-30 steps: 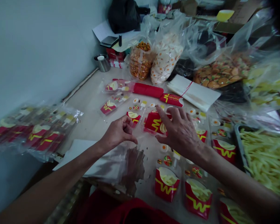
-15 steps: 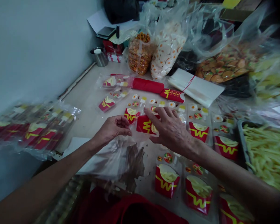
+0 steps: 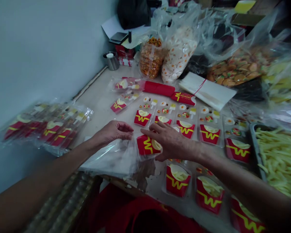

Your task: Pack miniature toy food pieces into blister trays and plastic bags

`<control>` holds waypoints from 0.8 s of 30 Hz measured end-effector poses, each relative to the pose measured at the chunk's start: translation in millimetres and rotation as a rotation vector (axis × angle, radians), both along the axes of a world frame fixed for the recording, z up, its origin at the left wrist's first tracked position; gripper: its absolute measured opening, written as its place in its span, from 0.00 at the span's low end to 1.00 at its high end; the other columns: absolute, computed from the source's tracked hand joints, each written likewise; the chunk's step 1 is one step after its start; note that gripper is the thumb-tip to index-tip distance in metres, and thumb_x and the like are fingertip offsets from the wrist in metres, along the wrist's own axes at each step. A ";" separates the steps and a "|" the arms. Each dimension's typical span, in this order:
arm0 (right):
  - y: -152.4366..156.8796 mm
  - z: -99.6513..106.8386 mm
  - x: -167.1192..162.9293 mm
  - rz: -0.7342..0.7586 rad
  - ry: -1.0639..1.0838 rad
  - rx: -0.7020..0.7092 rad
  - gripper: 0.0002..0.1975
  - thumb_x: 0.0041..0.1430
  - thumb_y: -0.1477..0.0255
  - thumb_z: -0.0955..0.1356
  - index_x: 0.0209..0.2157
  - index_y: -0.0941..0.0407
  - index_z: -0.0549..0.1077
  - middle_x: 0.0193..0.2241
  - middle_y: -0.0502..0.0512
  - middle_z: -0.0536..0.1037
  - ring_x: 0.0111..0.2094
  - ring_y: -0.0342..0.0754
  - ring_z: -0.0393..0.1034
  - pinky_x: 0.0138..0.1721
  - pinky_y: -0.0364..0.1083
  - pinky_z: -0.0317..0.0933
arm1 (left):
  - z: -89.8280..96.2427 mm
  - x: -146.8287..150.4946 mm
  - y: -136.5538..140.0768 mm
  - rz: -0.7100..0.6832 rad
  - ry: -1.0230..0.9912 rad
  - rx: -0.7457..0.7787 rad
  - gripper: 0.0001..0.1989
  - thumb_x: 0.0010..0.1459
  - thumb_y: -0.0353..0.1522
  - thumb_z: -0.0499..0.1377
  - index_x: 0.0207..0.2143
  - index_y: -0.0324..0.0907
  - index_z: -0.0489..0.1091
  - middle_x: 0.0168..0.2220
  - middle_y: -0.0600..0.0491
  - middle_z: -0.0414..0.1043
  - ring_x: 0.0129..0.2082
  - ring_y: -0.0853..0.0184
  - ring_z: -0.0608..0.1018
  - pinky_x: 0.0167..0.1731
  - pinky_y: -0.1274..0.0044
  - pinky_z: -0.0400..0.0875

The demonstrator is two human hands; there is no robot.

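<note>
Right hand (image 3: 173, 142), partly spread, grasping a red fries pack (image 3: 145, 145) by its edges near the front of the bench (image 3: 98, 97). Left hand (image 3: 113, 132), fingertips drawn close to the thumb beside a clear sleeve (image 3: 111, 157); whether it pinches the film cannot be told. Right: metal tray (image 3: 259, 158) containing pale fries (image 3: 278, 161). Rear: clear bags, one (image 3: 150, 61) of orange-brown pieces, another (image 3: 177, 58) of egg-like pieces.

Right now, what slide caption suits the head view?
Right hand holds a red fries packet sideways, left hand opposite, tray of fries to the right.
</note>
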State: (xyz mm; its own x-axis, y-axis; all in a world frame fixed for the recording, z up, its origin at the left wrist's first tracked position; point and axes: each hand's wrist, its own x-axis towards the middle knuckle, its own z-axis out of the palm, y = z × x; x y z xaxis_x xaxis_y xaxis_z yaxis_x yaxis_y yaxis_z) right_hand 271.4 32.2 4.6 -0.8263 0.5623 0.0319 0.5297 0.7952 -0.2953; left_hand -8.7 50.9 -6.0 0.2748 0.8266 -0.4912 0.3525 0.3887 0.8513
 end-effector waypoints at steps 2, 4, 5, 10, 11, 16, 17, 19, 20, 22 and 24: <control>-4.8 1.3 -9.4 -0.016 -0.033 0.049 0.50 0.48 0.58 0.78 0.67 0.59 0.58 0.53 0.66 0.69 0.52 0.63 0.62 0.52 0.60 0.62 | 3.6 -4.3 0.3 -0.074 0.020 -0.016 0.19 0.43 0.38 0.73 0.38 0.42 0.81 0.36 0.49 0.81 0.33 0.65 0.79 0.36 0.75 0.72; -12.1 3.0 -21.9 -0.042 -0.067 0.082 0.48 0.49 0.58 0.77 0.66 0.60 0.59 0.52 0.67 0.70 0.52 0.64 0.62 0.52 0.60 0.61 | 9.7 -6.8 3.2 -0.180 0.013 -0.033 0.20 0.46 0.40 0.72 0.42 0.42 0.81 0.41 0.47 0.81 0.35 0.62 0.79 0.37 0.74 0.72; -16.5 3.3 -29.8 -0.058 -0.080 0.092 0.47 0.50 0.58 0.77 0.66 0.60 0.60 0.52 0.67 0.70 0.52 0.64 0.62 0.52 0.61 0.61 | 13.2 -7.4 5.9 -0.242 -0.003 -0.029 0.21 0.47 0.39 0.71 0.44 0.43 0.81 0.42 0.46 0.81 0.36 0.61 0.80 0.37 0.74 0.71; -35.1 -5.6 -84.9 -0.289 -0.087 0.021 0.48 0.47 0.55 0.78 0.63 0.61 0.61 0.51 0.69 0.71 0.51 0.65 0.64 0.47 0.59 0.65 | 21.7 -6.4 21.2 -0.489 0.016 0.196 0.29 0.50 0.32 0.67 0.56 0.45 0.74 0.34 0.52 0.81 0.34 0.61 0.80 0.35 0.75 0.70; -36.8 -9.2 -96.6 -0.372 -0.084 -0.016 0.49 0.47 0.54 0.78 0.63 0.62 0.60 0.51 0.71 0.71 0.51 0.66 0.65 0.46 0.59 0.65 | 20.2 -6.6 20.6 -0.486 0.068 0.311 0.29 0.49 0.30 0.67 0.57 0.45 0.74 0.36 0.52 0.81 0.36 0.61 0.81 0.37 0.74 0.71; -48.1 -24.5 -128.2 -0.644 -0.072 -0.079 0.52 0.51 0.47 0.75 0.65 0.65 0.57 0.52 0.77 0.71 0.52 0.68 0.65 0.46 0.59 0.65 | -0.7 -17.7 -22.0 -0.200 0.492 0.911 0.20 0.57 0.26 0.59 0.52 0.41 0.75 0.51 0.44 0.75 0.53 0.56 0.75 0.56 0.65 0.66; -54.2 -26.2 -127.3 -0.662 -0.085 -0.056 0.54 0.48 0.47 0.76 0.65 0.64 0.56 0.53 0.77 0.70 0.53 0.68 0.65 0.47 0.60 0.65 | -6.2 -21.6 -34.6 -0.170 0.554 0.956 0.20 0.57 0.26 0.59 0.53 0.39 0.74 0.51 0.43 0.75 0.53 0.56 0.74 0.57 0.65 0.65; -70.3 -28.7 -120.4 -0.700 -0.136 -0.015 0.57 0.43 0.47 0.79 0.65 0.64 0.57 0.55 0.77 0.68 0.54 0.69 0.63 0.49 0.61 0.63 | -16.9 -28.3 -56.2 -0.183 0.618 0.988 0.25 0.54 0.28 0.62 0.55 0.37 0.71 0.52 0.42 0.73 0.53 0.54 0.72 0.58 0.64 0.66; -79.2 -30.0 -115.6 -0.720 -0.170 -0.006 0.58 0.41 0.48 0.80 0.65 0.64 0.58 0.54 0.76 0.69 0.53 0.68 0.63 0.49 0.60 0.62 | -21.8 -30.6 -63.7 -0.210 0.630 0.990 0.27 0.52 0.29 0.63 0.57 0.37 0.70 0.53 0.42 0.72 0.54 0.54 0.72 0.58 0.65 0.66; -95.2 -33.6 -106.9 -0.756 -0.226 -0.011 0.55 0.42 0.50 0.80 0.63 0.64 0.60 0.52 0.73 0.70 0.51 0.66 0.64 0.47 0.59 0.61 | -29.7 -32.3 -71.3 -0.248 0.652 0.991 0.29 0.52 0.30 0.64 0.58 0.36 0.68 0.53 0.42 0.70 0.54 0.55 0.71 0.58 0.66 0.66; -105.9 -38.5 -102.2 -0.781 -0.242 -0.018 0.52 0.44 0.52 0.80 0.63 0.65 0.61 0.51 0.71 0.71 0.50 0.64 0.64 0.46 0.58 0.61 | -33.7 -29.6 -72.1 -0.270 0.698 0.983 0.27 0.53 0.29 0.63 0.57 0.36 0.68 0.53 0.42 0.70 0.54 0.55 0.71 0.58 0.67 0.67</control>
